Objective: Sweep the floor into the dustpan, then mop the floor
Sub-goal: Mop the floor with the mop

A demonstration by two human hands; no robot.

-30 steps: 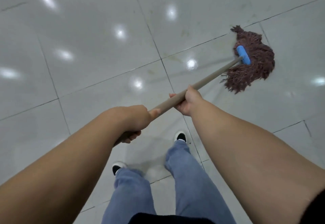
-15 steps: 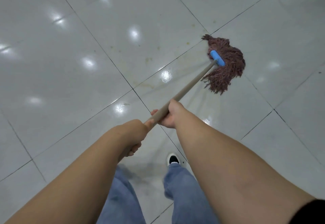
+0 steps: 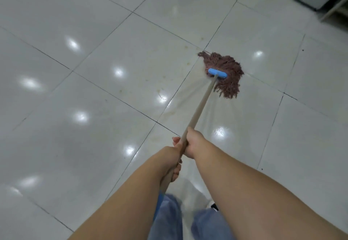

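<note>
Both hands on the mop handle [image 3: 200,108] — right hand [image 3: 194,144] wrapped round it further down the shaft, left hand [image 3: 172,166] curled round it nearer the body. Brown string mop head [image 3: 225,74] with blue clamp [image 3: 217,73] flat on the glossy white tiled floor [image 3: 94,107], ahead and right. Wet streaks and yellowish spots around it — jeans [image 3: 188,222] below.

Both bare forearms reach forward from the lower edge. The right hand [image 3: 194,144] is ahead, fingers curled round the beige wooden mop handle [image 3: 202,102]. The left hand [image 3: 172,166] grips the same handle just behind it, knuckles up.
</note>
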